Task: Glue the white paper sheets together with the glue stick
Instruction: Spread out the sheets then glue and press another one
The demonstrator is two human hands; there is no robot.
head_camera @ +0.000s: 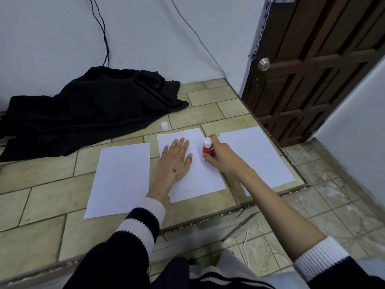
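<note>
lower end of glue stick (206,150) hidden inside right hand (221,158); tip on paper unseen. part of middle paper stack (200,176) covered by left hand (176,159). black cloth (83,113) cut off at left edge, possibly covering something.

Left sleeve (133,232), lower centre of the frame: dark navy knit with two broad white ribbed bands at the cuff, drawn down to the wrist. Right sleeve (325,261), lower right: the same dark knit with a white ribbed cuff, pushed up the forearm. Bottom centre of the frame: dark garment (210,276) with thin white stripes beside pale grey fabric.
</note>
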